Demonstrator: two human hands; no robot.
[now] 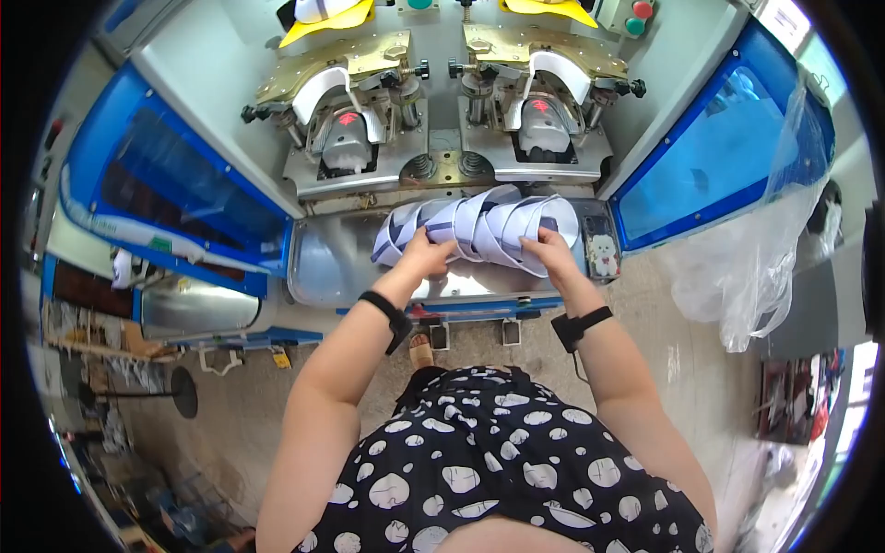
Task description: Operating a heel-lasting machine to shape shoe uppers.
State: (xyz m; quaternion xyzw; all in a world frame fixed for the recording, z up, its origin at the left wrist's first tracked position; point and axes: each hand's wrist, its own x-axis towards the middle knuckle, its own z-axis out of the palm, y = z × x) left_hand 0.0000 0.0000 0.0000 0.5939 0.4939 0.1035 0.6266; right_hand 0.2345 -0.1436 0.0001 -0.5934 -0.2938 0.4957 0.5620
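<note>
A nested row of white curled pieces [475,230] with dark stripes lies across the metal shelf [332,267] in front of me. They look like stiff fabric or sheet; their exact kind I cannot tell. My left hand [428,252] is closed on the left part of the row, its thumb pressed against the near side. At the right end my right hand [553,253] grips the edge of the last curled piece, fingers partly hidden inside it. Both hands touch the row while it rests on the shelf.
Behind the shelf stand two metal moulds [348,138] [544,127] under brass-coloured plates [346,60]. Blue-framed doors [175,175] [719,138] flank the machine. A phone in a bear-pattern case [604,255] lies at the shelf's right end. Clear plastic sheeting [737,267] hangs at right.
</note>
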